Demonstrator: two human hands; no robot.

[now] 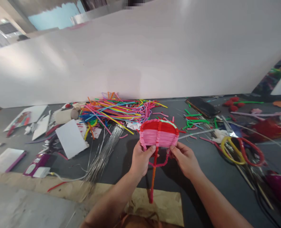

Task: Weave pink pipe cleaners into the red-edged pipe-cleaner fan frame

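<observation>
Between my two hands is a pipe-cleaner figure (150,137), wound in pink rows with a red band across its upper part and a pale green bit along the top rim. An orange-red stem (153,177) runs down from its middle, and a pink loop of pipe cleaner curves below the wound part. My left hand (141,158) pinches the lower left edge, thumb in front. My right hand (183,156) pinches the lower right edge between thumb and fingers. The fingers behind the figure are partly hidden.
Behind the figure lies a heap of coloured pipe cleaners (121,110). A bundle of thin metal wires (104,152) lies left. On the right are a phone (202,106), green offcuts (196,121) and scissors with yellow and red handles (233,150). A white partition (140,53) stands behind.
</observation>
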